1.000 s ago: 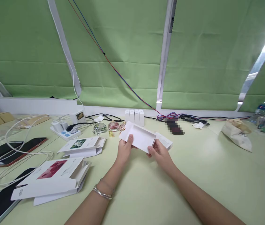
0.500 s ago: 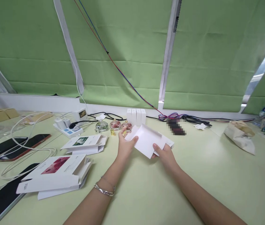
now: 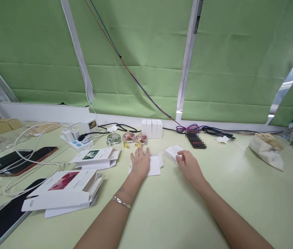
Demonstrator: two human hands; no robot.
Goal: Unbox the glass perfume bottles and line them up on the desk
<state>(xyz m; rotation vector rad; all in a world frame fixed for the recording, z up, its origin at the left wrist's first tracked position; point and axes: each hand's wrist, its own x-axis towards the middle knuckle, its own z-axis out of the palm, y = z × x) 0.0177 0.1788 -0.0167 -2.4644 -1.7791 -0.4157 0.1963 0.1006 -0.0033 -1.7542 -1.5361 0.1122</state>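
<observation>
The left hand [image 3: 140,163] is lying flat, fingers slightly apart, on the white card [image 3: 156,166] on the table [image 3: 214,207]. The right hand [image 3: 189,165] is touching the small box [image 3: 171,152], which is lying just left of its fingertips. I cannot tell if they are gripping it.

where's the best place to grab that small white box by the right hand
Pinch the small white box across its two long sides, coming from the near right, where the right hand touches it. It lies flat on the table, and its low side walls probably give fingers purchase.
</observation>
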